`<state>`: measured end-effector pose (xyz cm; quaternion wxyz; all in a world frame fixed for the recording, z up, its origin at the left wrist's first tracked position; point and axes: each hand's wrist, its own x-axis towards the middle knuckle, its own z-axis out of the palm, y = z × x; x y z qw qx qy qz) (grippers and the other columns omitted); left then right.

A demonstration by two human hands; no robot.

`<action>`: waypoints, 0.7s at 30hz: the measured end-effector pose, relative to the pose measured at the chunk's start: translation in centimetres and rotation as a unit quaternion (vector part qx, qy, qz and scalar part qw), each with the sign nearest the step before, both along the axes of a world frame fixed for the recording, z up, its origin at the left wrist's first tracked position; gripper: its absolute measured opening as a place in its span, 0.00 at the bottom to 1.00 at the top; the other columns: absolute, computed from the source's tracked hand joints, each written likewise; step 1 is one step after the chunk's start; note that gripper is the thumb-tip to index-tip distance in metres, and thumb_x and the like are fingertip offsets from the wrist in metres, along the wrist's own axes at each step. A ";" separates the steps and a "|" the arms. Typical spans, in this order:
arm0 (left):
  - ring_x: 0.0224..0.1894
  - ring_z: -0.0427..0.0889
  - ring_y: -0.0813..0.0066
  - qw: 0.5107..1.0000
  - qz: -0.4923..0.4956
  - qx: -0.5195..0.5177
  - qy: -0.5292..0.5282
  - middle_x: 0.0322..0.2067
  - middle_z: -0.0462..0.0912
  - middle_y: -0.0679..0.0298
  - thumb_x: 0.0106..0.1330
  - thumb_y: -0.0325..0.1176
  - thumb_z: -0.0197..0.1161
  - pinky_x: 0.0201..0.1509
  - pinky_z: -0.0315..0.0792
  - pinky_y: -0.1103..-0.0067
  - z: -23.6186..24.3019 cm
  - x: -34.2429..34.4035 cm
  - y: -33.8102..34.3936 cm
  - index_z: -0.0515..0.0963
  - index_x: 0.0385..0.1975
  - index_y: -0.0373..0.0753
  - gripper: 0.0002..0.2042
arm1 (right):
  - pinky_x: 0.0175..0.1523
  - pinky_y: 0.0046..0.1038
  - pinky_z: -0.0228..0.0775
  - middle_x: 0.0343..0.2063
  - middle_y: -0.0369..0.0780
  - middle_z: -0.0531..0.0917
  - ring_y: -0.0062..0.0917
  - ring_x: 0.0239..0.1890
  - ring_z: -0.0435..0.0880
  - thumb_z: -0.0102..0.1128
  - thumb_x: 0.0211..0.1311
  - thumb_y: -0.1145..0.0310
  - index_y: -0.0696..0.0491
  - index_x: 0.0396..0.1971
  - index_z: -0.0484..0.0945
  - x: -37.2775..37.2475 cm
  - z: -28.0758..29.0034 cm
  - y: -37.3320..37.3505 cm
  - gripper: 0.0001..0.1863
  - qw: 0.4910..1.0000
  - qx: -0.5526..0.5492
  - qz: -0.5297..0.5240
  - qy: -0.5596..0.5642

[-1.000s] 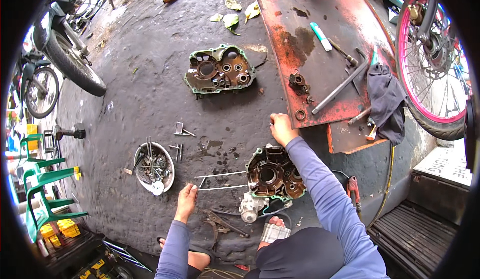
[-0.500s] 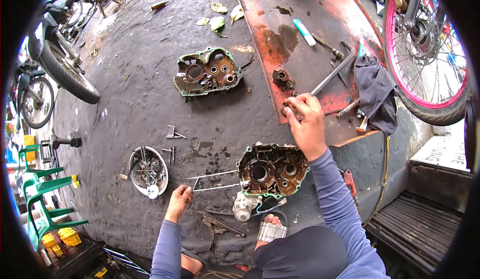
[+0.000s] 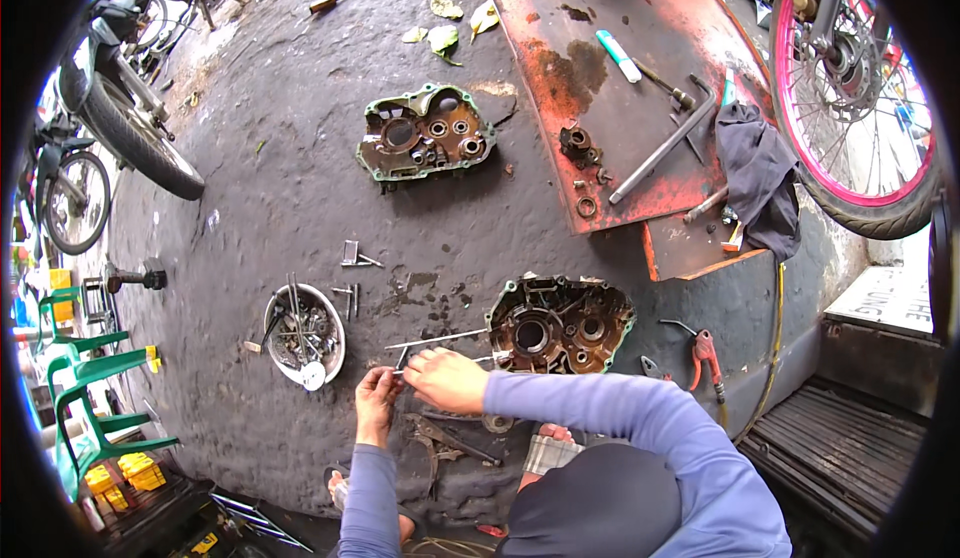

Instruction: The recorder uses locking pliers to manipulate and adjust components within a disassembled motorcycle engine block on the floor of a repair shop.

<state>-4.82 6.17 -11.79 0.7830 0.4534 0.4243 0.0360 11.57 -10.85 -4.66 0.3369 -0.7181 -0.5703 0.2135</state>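
My left hand (image 3: 375,403) is closed in a pinch on a thin metal rod (image 3: 402,359), whose tip sticks up between my hands. Against its fingertips, my right hand (image 3: 447,380) is closed too; what it grips is hidden. Just beyond them, a long thin bright rod (image 3: 436,339) reaches toward an engine case half (image 3: 560,323), which lies open side up with a green gasket edge. My right forearm covers the near part of this case. A second case half (image 3: 425,136) lies farther off on the ground.
Left of my hands stands a white bowl (image 3: 338,353) of small metal parts. Pliers (image 3: 450,443) lie near my foot. A red metal sheet (image 3: 600,98) carries a metal ring (image 3: 586,206), a small gear part (image 3: 575,142) and a bent wrench (image 3: 665,148). A red-handled air gun (image 3: 706,356) lies to the right.
My right hand has left the red sheet and come down left to meet my left hand. A ring it was handling now lies on the sheet. My left hand has shifted slightly right.
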 end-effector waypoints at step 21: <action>0.21 0.73 0.80 0.977 0.062 0.071 0.191 0.23 0.80 0.65 0.70 0.34 0.59 0.25 0.72 0.80 1.9 0.8 -0.4 0.76 0.29 0.36 0.09 | 0.40 0.39 0.78 0.28 0.48 0.84 0.41 0.33 0.85 0.58 0.53 0.67 0.54 0.26 0.83 -0.1 -2.0 8.6 0.08 0.983 -0.139 0.085 0.080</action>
